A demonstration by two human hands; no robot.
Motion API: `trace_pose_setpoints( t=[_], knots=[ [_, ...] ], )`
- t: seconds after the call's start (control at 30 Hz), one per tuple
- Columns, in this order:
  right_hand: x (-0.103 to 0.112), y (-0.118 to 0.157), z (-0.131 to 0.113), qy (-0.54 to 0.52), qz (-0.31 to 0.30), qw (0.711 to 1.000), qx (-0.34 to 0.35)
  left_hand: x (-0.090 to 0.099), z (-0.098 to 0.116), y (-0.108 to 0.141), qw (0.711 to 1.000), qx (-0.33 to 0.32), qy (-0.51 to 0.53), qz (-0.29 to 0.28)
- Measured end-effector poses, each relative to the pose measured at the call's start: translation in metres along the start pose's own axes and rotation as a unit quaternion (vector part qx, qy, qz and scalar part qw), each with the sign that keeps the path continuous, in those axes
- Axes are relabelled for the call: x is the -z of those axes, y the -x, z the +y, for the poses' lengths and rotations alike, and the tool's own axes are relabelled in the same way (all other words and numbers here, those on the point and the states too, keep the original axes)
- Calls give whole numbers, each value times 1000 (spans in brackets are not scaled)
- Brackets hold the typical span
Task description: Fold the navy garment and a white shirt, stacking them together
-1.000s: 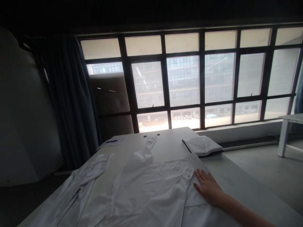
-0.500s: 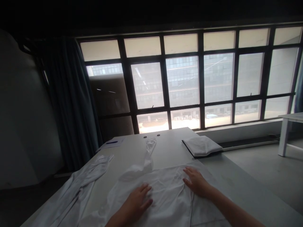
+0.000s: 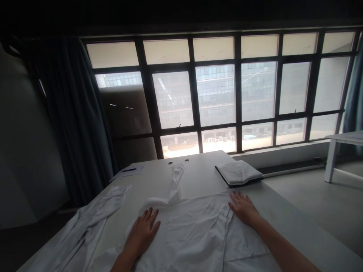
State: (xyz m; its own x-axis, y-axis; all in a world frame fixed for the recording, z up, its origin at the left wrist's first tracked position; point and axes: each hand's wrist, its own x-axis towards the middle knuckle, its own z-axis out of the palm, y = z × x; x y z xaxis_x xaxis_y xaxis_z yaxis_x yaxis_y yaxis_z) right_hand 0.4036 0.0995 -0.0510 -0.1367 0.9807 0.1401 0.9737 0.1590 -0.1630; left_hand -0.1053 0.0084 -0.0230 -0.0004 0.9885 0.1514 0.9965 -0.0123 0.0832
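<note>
Right, your two bare hands, the left hand (image 3: 141,232) and the right hand (image 3: 244,208), lie flat on one white garment (image 3: 193,236) on the white table (image 3: 201,170), fingers spread wide, holding nothing. One sleeve (image 3: 176,185) reaches up the table; another (image 3: 93,215) runs down the left, its end cut off by the frame. Beyond sit one folded white cloth (image 3: 237,172) and one sheet of paper (image 3: 133,170) with one pen (image 3: 129,170), too small to make out well.

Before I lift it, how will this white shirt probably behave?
The white shirt looks thin and floppy: soft wrinkles show beside your left hand and right hand, so it will probably sag. Its loose sleeve on the table may drag.
</note>
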Motion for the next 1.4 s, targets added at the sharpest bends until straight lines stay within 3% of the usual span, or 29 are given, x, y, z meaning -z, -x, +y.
trace_pose_setpoints(
  t=[0.1, 0.2, 0.27, 0.4, 0.5, 0.6, 0.8, 0.9, 1.0, 1.1, 1.2, 1.3, 1.4],
  knots=[
    [14, 5, -14, 22, 64, 998, -4, 10, 10, 5, 998, -24, -4, 50],
    [31, 16, -39, 7, 130, 990, 47, 22, 29, 12, 995, -79, 7, 63],
    [35, 24, -59, -35, 103, 989, 103, 26, 44, 17, 989, -140, 30, 48],
    [22, 34, -80, -89, -33, 982, 164, 20, 61, 25, 974, -211, 70, -40],
    [10, 31, -78, -81, -88, 983, 137, 13, 61, 26, 977, -180, 60, -92],
    [6, 25, -73, -73, -89, 987, 110, 12, 60, 25, 986, -131, 44, -99],
    [6, 22, -73, -68, -78, 990, 101, 36, 79, 19, 988, -66, 2, -140],
    [6, 23, -74, -66, -77, 990, 102, 51, 112, 6, 987, -73, -6, -142],
    [5, 23, -74, -68, -74, 989, 104, 53, 170, -8, 982, -150, 23, -115],
    [4, 23, -71, -69, -71, 990, 102, 35, 237, -17, 969, -210, 64, -113],
    [4, 19, -64, -63, -68, 992, 87, 5, 285, -17, 967, -208, 87, -120],
    [3, 13, -54, -57, -65, 994, 67, -21, 301, -10, 969, -189, 110, -113],
    [2, 8, -47, -55, -61, 995, 57, -32, 294, -4, 968, -189, 130, -99]
  ],
)
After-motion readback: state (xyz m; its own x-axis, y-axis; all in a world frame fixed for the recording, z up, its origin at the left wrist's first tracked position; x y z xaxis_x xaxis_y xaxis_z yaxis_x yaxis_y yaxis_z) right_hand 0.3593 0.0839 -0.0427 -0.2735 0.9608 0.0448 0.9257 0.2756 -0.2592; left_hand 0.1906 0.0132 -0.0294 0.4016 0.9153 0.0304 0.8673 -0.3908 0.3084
